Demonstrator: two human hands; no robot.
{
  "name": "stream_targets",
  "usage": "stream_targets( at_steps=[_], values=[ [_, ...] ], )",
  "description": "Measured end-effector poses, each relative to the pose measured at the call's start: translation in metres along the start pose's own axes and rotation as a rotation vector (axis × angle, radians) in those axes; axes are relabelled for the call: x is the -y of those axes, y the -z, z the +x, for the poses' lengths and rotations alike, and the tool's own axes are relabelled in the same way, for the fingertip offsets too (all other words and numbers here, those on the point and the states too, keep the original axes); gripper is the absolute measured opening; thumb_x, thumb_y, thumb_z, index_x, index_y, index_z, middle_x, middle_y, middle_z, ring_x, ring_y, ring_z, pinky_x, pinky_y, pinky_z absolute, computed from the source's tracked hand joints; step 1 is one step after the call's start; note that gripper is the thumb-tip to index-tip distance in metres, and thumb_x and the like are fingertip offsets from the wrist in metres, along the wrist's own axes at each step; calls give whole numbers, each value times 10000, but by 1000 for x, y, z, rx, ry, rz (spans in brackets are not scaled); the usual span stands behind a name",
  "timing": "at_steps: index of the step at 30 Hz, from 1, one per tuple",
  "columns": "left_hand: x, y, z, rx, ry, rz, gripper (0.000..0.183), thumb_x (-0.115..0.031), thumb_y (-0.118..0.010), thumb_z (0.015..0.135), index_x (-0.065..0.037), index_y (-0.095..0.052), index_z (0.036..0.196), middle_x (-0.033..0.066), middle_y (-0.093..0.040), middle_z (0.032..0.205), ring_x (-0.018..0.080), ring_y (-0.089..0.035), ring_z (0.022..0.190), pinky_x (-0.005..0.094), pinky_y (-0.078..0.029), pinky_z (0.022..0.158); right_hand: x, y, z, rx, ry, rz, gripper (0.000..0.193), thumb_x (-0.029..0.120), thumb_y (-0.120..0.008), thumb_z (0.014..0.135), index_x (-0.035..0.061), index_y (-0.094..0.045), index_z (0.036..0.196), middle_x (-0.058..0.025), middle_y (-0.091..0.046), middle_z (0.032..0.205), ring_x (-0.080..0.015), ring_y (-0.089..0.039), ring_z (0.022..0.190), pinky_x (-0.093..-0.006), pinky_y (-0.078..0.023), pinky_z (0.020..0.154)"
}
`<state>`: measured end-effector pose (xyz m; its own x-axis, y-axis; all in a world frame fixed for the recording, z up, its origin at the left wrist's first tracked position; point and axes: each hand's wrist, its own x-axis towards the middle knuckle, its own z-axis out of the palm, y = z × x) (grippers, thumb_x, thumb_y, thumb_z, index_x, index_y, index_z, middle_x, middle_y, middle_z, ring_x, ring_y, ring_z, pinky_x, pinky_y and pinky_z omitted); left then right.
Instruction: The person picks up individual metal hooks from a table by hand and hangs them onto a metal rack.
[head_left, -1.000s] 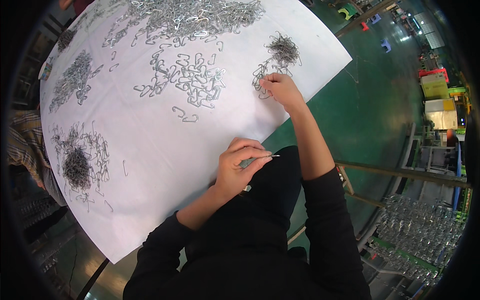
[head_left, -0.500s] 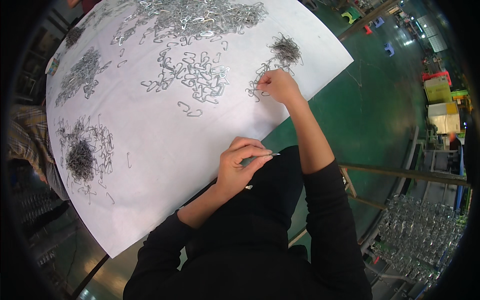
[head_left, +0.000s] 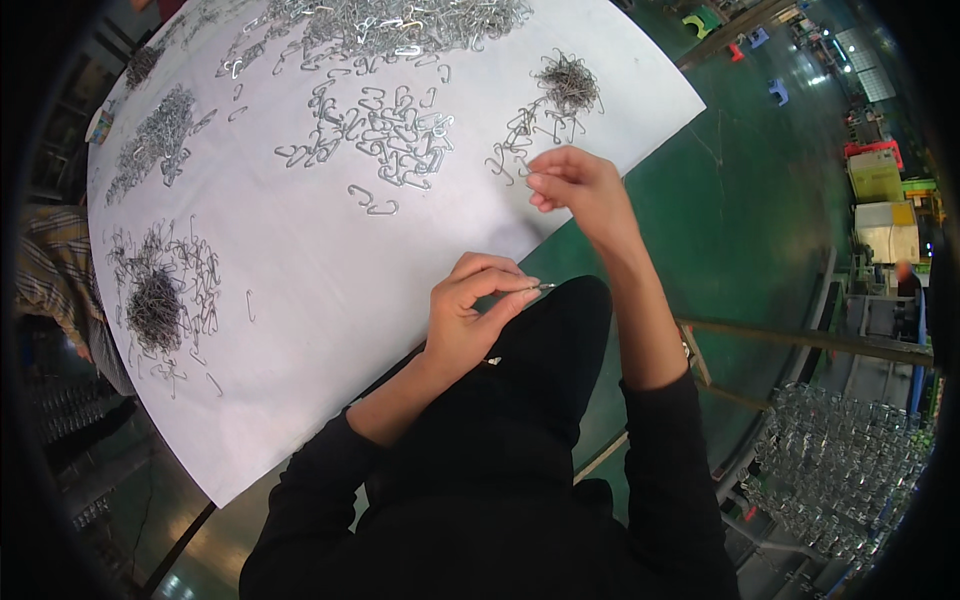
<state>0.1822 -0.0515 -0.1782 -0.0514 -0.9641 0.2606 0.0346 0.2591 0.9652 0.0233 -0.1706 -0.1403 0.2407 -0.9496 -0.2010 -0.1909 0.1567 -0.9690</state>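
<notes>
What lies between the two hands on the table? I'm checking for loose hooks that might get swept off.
In the head view, only bare white sheet shows between the left hand and right hand.

Two hands are showing: one left hand (head_left: 470,315) and one right hand (head_left: 575,185). One white table (head_left: 330,290) is lying under them. Five heaps of wire pieces are sitting on it: a tangled heap (head_left: 567,80), a loose spread of hooks (head_left: 385,125), a long heap (head_left: 400,20), a small heap (head_left: 155,135), and a dark heap (head_left: 155,300). The single wires are too many to count.
</notes>
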Motion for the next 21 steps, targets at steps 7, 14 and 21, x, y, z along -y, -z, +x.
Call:
stream_targets(
  at_steps=[7,14,21],
  values=[
    [-1,-1,-2,-10,-28,-8,136,37,-680,769,-19,-697,891,75,-606,893,142,-586,821,253,-471,720,32,-15,-107,-168,11,327,111,52,-671,823,-14,-633,903,-48,-618,852,-98,-579,691,-206,-452,585],
    [-8,-7,0,-17,-8,-13,131,30,-691,763,-22,-699,883,72,-605,892,144,-585,823,254,-476,718,16,-30,-135,-305,15,444,78,-9,-673,806,8,-648,877,-33,-511,990,-96,-503,881,-226,-420,770],
    [-4,-11,-3,-10,-26,8,156,12,-698,766,-18,-693,920,83,-603,924,144,-589,832,251,-481,718,6,-38,-131,-393,85,409,87,2,-674,802,8,-649,885,-41,-508,1006,-113,-498,916,-237,-414,791]
  ],
)
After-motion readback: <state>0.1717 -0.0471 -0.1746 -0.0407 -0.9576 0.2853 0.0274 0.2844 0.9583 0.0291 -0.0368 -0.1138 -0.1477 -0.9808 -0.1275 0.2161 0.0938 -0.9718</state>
